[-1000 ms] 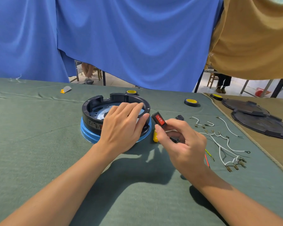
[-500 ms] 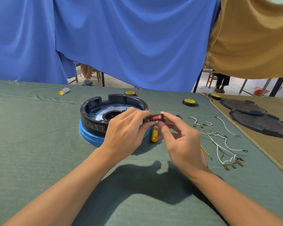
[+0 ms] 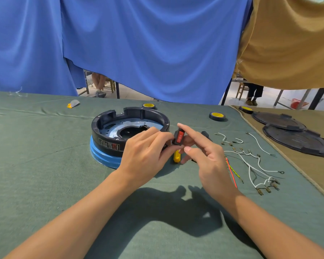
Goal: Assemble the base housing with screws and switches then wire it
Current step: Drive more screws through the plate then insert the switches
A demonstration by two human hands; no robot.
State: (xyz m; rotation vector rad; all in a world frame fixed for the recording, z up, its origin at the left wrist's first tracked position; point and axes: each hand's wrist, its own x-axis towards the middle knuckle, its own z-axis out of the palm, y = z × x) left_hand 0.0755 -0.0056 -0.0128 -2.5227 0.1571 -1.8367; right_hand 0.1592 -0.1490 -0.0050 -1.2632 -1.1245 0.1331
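Note:
The black round base housing (image 3: 101, 126) sits on a blue ring (image 3: 101, 156) at the middle of the green cloth, its metal plate showing inside. Just right of its rim a red rocker switch (image 3: 179, 137) is held in the air. My left hand (image 3: 148, 148) pinches the switch from the left with curled fingers. My right hand (image 3: 206, 157) is beside it, its straight index finger lying along the switch's right edge. A yellow screwdriver handle (image 3: 176, 158) lies on the cloth under both hands. A second black switch (image 3: 205, 134) lies behind my right hand.
White wires with terminals (image 3: 251, 165) and a red and a yellow-green wire (image 3: 232, 172) are spread to the right. Two black round covers (image 3: 295, 139) lie on the brown cloth at far right. Tape rolls (image 3: 217, 116) stand at the back. Blue curtains hang behind.
My left hand left the housing top and took the switch at the rim's right. The switch turned upright. My right hand's fingers loosened and its index finger straightened.

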